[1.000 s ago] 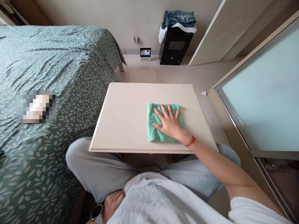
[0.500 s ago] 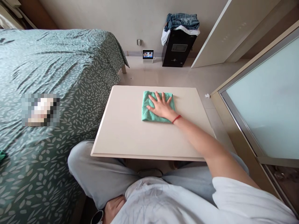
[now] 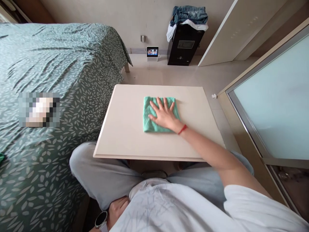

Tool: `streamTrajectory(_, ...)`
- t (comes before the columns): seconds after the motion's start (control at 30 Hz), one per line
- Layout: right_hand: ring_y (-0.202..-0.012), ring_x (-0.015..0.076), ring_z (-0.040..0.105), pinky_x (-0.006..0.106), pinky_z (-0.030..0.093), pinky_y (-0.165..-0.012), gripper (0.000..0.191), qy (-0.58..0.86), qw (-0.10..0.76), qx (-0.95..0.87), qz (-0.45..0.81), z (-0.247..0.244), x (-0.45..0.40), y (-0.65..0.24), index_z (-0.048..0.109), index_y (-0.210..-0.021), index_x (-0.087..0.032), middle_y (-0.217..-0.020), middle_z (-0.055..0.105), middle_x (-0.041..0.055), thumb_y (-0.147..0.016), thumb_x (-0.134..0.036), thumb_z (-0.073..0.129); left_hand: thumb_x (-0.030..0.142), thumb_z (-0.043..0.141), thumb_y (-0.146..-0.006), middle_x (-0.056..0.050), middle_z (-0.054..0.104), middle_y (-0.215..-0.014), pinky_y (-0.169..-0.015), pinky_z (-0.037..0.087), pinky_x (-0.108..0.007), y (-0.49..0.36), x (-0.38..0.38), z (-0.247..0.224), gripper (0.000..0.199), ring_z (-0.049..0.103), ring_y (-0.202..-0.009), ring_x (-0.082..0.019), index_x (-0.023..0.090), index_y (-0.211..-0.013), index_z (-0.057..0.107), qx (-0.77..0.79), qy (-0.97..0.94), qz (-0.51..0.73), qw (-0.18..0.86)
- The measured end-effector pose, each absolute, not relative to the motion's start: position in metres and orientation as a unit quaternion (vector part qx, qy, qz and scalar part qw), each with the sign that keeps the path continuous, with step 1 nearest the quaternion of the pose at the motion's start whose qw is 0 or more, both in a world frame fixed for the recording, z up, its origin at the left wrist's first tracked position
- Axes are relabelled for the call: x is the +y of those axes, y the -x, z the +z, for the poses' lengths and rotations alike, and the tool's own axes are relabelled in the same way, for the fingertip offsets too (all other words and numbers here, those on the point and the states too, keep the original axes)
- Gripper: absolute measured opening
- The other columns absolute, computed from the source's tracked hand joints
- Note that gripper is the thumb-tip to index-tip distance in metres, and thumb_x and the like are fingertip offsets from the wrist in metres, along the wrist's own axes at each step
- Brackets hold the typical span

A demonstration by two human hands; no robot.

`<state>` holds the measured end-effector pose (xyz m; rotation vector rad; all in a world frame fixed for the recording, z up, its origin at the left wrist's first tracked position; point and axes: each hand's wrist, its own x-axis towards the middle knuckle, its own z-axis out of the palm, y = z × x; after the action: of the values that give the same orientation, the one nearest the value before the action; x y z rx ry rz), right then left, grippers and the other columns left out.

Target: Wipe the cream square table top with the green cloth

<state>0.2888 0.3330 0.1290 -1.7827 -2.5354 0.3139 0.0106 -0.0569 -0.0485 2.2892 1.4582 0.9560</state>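
A folded green cloth lies flat on the cream tabletop, a little right of its middle. My right hand rests palm down on that cloth, fingers spread wide, with a red string round the wrist. Down at my lap, my left hand sits against my thigh beside the hem of my white shirt. Its fingertips are hidden, so I cannot make out whether it is closed. A watch is on the left wrist.
A bed with a leaf-patterned sheet stands on the left, a blurred-out item on it. Beyond the table are a small screen and a black cabinet topped with jeans. A frosted sliding panel is close on the right.
My right hand and the green cloth under it have slid toward me and slightly left across the tabletop. The view has shifted a little. My left hand stays at my lap.
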Motion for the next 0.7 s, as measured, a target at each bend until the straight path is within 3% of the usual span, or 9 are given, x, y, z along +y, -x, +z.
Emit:
streamTrajectory(0.17, -0.174, 0.0597, 0.022, 0.096, 0.027, -0.126, 0.085, 0.517, 0.017, -0.852, 0.082, 0.122, 0.206, -0.294, 0.039, -0.185, -0.029, -0.194, 0.024, 0.0193, -0.110, -0.063, 0.060, 0.011, 0.040, -0.112, 0.005, 0.049, -0.070, -0.057, 0.031, -0.036, -0.011, -0.057, -0.050, 0.029, 0.050, -0.054, -0.014, 0.027, -0.089, 0.034, 0.501, -0.790, 0.331, 0.126)
streamTrajectory(0.3, -0.174, 0.0609, 0.023, 0.098, 0.029, -0.123, 0.083, 0.509, -0.006, -0.855, 0.100, 0.125, 0.186, -0.292, 0.040, -0.185, -0.031, -0.193, 0.023, 0.0206, -0.112, -0.065, 0.059, 0.014, 0.039, -0.114, 0.005, 0.049, -0.070, -0.057, 0.033, -0.035, -0.009, -0.057, -0.050, 0.028, 0.050, -0.053, -0.015, 0.027, -0.090, 0.035, 0.500, -0.796, 0.319, 0.122)
streamTrajectory(0.57, -0.178, 0.0564, 0.009, 0.098, 0.016, -0.127, 0.078, 0.570, 0.017, -0.811, 0.134, 0.137, 0.341, -0.254, 0.034, -0.187, -0.030, -0.197, 0.014, 0.0165, -0.117, -0.062, 0.043, 0.013, 0.036, -0.115, 0.006, 0.048, -0.069, -0.056, 0.032, -0.035, -0.015, -0.057, -0.048, 0.029, 0.049, -0.053, -0.015, 0.027, -0.090, 0.032, 0.516, -0.781, 0.330, 0.122)
streamTrajectory(0.7, -0.179, 0.0564, 0.004, 0.099, 0.008, -0.127, 0.080, 0.587, 0.027, -0.795, 0.151, 0.138, 0.419, -0.240, 0.028, -0.189, -0.028, -0.197, 0.008, 0.0163, -0.116, -0.061, 0.037, 0.014, 0.039, -0.115, 0.005, 0.049, -0.070, -0.055, 0.035, -0.035, -0.014, -0.061, -0.053, 0.030, 0.051, -0.053, -0.015, 0.026, -0.087, 0.038, 0.523, -0.771, 0.342, 0.126)
